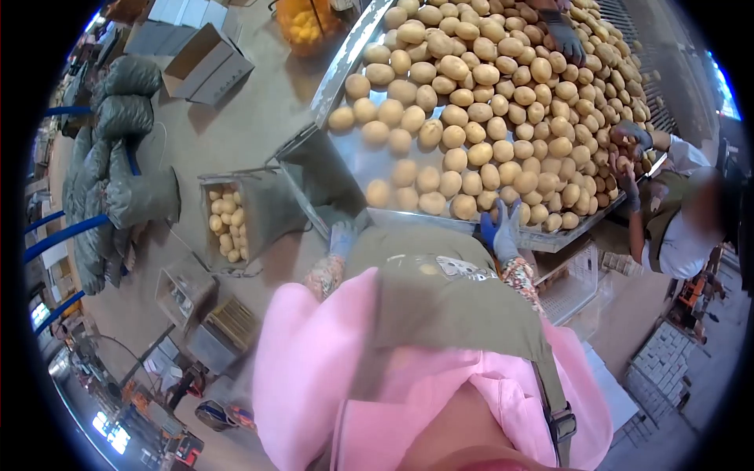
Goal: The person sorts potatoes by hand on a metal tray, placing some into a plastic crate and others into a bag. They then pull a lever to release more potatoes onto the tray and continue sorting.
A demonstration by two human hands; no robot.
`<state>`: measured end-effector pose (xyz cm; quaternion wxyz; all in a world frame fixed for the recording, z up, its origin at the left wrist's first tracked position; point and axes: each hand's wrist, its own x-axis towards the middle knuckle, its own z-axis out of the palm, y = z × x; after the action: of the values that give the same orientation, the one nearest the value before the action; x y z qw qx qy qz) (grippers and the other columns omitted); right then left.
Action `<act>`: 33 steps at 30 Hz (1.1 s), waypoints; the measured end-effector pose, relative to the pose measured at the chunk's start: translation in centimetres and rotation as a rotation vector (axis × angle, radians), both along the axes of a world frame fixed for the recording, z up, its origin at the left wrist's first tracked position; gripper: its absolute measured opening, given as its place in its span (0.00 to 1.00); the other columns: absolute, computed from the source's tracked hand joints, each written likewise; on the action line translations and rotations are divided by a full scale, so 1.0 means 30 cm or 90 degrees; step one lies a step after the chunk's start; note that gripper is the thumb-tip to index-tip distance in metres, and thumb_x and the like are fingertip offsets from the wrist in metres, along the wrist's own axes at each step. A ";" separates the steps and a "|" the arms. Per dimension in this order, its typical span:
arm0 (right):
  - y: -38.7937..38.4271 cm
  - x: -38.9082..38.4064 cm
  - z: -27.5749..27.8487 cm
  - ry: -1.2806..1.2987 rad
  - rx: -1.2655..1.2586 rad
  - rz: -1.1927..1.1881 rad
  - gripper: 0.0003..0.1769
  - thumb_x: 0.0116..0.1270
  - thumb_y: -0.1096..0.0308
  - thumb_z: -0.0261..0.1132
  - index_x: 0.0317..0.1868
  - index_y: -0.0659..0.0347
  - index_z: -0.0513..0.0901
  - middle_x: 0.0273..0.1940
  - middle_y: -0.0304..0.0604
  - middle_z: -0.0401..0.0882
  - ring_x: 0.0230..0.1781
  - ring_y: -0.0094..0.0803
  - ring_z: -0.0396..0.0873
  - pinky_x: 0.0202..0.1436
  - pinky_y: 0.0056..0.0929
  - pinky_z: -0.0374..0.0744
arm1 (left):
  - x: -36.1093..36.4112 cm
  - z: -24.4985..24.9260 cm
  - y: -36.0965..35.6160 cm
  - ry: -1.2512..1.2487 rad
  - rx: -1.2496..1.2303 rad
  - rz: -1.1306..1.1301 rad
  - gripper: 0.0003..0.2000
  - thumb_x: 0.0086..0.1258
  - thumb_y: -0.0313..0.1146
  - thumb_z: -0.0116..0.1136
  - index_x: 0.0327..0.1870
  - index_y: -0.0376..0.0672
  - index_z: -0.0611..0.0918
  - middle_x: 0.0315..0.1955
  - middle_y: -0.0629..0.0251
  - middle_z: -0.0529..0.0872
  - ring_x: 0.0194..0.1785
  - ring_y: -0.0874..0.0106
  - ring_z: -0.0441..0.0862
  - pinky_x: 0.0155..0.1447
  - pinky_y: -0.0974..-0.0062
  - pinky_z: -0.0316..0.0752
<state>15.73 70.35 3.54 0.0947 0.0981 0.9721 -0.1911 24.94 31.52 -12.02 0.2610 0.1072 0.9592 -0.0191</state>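
Many potatoes (518, 118) cover a metal sorting table (357, 161). My right hand (503, 228), in a grey and blue glove, is at the table's near edge beside the closest potatoes, its fingers apart and nothing held. My left hand (343, 238), gloved in grey, is by the table's near left corner, next to the mouth of a green bag (318, 169); its fingers are too unclear to read. The bag hangs open at the table's left end.
A co-worker (679, 208) stands at the right with gloved hands over the potatoes. Another person's gloved hand (565, 39) reaches in at the top. On the floor at left are a potato-filled bag (228, 224), crates (184, 294), stacked green sacks (129, 118) and an open carton (208, 67).
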 end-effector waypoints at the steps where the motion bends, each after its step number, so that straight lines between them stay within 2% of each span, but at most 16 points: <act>1: -0.024 -0.008 -0.008 -0.026 0.066 -0.011 0.38 0.61 0.46 0.64 0.69 0.53 0.67 0.77 0.61 0.41 0.73 0.62 0.53 0.74 0.51 0.54 | -0.015 0.003 0.016 0.008 -0.017 -0.019 0.10 0.66 0.34 0.50 0.44 0.48 0.82 0.44 0.59 0.81 0.49 0.61 0.77 0.49 0.59 0.70; 2: -0.032 -0.008 -0.015 -0.032 0.070 0.000 0.38 0.61 0.46 0.64 0.69 0.53 0.67 0.77 0.61 0.41 0.73 0.62 0.53 0.74 0.51 0.54 | -0.022 -0.013 0.022 0.002 -0.012 -0.008 0.10 0.66 0.34 0.50 0.44 0.48 0.82 0.44 0.59 0.81 0.49 0.61 0.77 0.49 0.59 0.70; 4: -0.045 -0.017 -0.023 -0.045 0.137 -0.014 0.42 0.61 0.44 0.64 0.72 0.52 0.63 0.78 0.59 0.36 0.74 0.62 0.49 0.75 0.51 0.51 | -0.051 -0.043 0.024 0.182 -0.027 -0.108 0.11 0.66 0.34 0.50 0.46 0.46 0.82 0.45 0.57 0.80 0.51 0.60 0.75 0.50 0.58 0.70; 5: -0.047 -0.020 -0.016 -0.047 0.141 -0.005 0.42 0.61 0.44 0.64 0.72 0.52 0.63 0.78 0.59 0.36 0.74 0.62 0.49 0.75 0.51 0.51 | -0.053 -0.053 0.038 0.180 -0.024 -0.099 0.11 0.66 0.34 0.50 0.46 0.46 0.82 0.45 0.57 0.80 0.51 0.60 0.75 0.50 0.58 0.70; 7: -0.052 -0.030 0.031 -0.113 0.096 -0.018 0.43 0.61 0.42 0.64 0.72 0.53 0.63 0.78 0.59 0.35 0.75 0.60 0.47 0.76 0.51 0.50 | -0.051 -0.067 0.082 0.007 0.009 0.034 0.13 0.67 0.34 0.50 0.49 0.43 0.81 0.46 0.57 0.80 0.50 0.59 0.77 0.50 0.59 0.72; 8: -0.052 -0.032 0.048 -0.117 0.103 -0.011 0.43 0.61 0.42 0.64 0.72 0.53 0.63 0.78 0.59 0.35 0.75 0.60 0.47 0.76 0.51 0.50 | -0.049 -0.077 0.104 0.001 0.015 0.042 0.13 0.67 0.34 0.50 0.49 0.43 0.81 0.46 0.57 0.80 0.50 0.59 0.77 0.50 0.59 0.72; 10: -0.053 -0.033 0.064 -0.131 0.099 0.004 0.43 0.61 0.42 0.63 0.73 0.52 0.63 0.77 0.61 0.35 0.75 0.61 0.47 0.76 0.51 0.50 | -0.051 -0.056 0.132 -0.142 0.015 0.106 0.14 0.67 0.32 0.53 0.52 0.41 0.79 0.48 0.56 0.80 0.50 0.58 0.79 0.50 0.58 0.74; 14: -0.021 -0.019 0.005 -0.085 0.135 0.043 0.43 0.61 0.42 0.63 0.73 0.53 0.63 0.77 0.63 0.37 0.75 0.61 0.47 0.76 0.49 0.51 | -0.018 0.023 0.139 -0.134 0.076 0.179 0.17 0.65 0.31 0.56 0.55 0.40 0.77 0.49 0.55 0.80 0.52 0.56 0.80 0.52 0.57 0.76; 16: -0.028 -0.027 0.031 -0.105 0.130 0.047 0.43 0.61 0.42 0.63 0.73 0.53 0.62 0.77 0.63 0.37 0.75 0.61 0.47 0.76 0.48 0.51 | -0.019 0.039 0.146 -0.197 0.115 0.252 0.18 0.66 0.27 0.53 0.59 0.43 0.74 0.54 0.51 0.77 0.59 0.53 0.75 0.59 0.55 0.72; 23: -0.026 -0.025 0.060 -0.115 0.108 0.065 0.43 0.62 0.42 0.62 0.73 0.55 0.61 0.77 0.66 0.34 0.76 0.62 0.45 0.77 0.48 0.51 | 0.003 0.052 0.133 -0.167 0.122 0.251 0.17 0.67 0.27 0.50 0.57 0.45 0.74 0.56 0.51 0.75 0.60 0.52 0.74 0.61 0.55 0.71; 25: -0.038 -0.032 0.068 -0.115 0.095 0.067 0.43 0.63 0.43 0.61 0.73 0.55 0.60 0.77 0.66 0.34 0.76 0.62 0.45 0.77 0.48 0.51 | 0.027 0.065 0.132 -0.107 0.151 0.233 0.21 0.61 0.27 0.58 0.57 0.44 0.75 0.51 0.52 0.79 0.55 0.52 0.78 0.55 0.56 0.75; 26: -0.042 -0.027 0.075 -0.115 0.089 0.060 0.43 0.63 0.43 0.61 0.73 0.55 0.60 0.77 0.66 0.35 0.76 0.62 0.44 0.77 0.48 0.50 | 0.037 0.066 0.130 -0.115 0.146 0.239 0.21 0.61 0.27 0.58 0.57 0.44 0.75 0.51 0.52 0.79 0.55 0.52 0.78 0.55 0.56 0.75; 28: -0.042 -0.028 0.072 -0.115 0.089 0.053 0.43 0.63 0.44 0.61 0.73 0.57 0.61 0.76 0.66 0.35 0.77 0.60 0.43 0.77 0.46 0.51 | 0.020 0.079 0.126 -0.189 0.154 0.223 0.17 0.69 0.29 0.47 0.59 0.47 0.73 0.55 0.51 0.76 0.59 0.51 0.74 0.61 0.55 0.70; 30: -0.052 -0.028 0.088 -0.124 0.080 0.046 0.42 0.64 0.45 0.61 0.72 0.58 0.62 0.77 0.66 0.35 0.77 0.60 0.43 0.77 0.44 0.51 | 0.010 0.039 0.124 -0.179 0.155 0.220 0.16 0.69 0.30 0.47 0.57 0.46 0.74 0.55 0.51 0.76 0.59 0.52 0.75 0.59 0.55 0.71; 32: -0.042 -0.037 0.062 -0.100 0.079 0.055 0.40 0.64 0.47 0.62 0.72 0.58 0.63 0.76 0.66 0.37 0.77 0.59 0.44 0.77 0.44 0.52 | -0.016 -0.009 0.126 -0.175 0.063 0.153 0.15 0.69 0.31 0.48 0.56 0.44 0.74 0.54 0.51 0.77 0.58 0.52 0.75 0.58 0.56 0.71; 33: -0.021 -0.026 0.054 -0.089 0.084 0.067 0.39 0.64 0.48 0.62 0.71 0.59 0.64 0.76 0.66 0.38 0.77 0.59 0.44 0.77 0.44 0.52 | -0.016 0.011 0.110 -0.158 0.086 0.114 0.16 0.68 0.33 0.50 0.56 0.42 0.74 0.53 0.51 0.78 0.57 0.52 0.76 0.58 0.56 0.71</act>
<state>14.96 69.71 5.16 0.1657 0.0657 0.9773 -0.1142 24.47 34.83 -11.68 0.3701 0.0403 0.9245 0.0823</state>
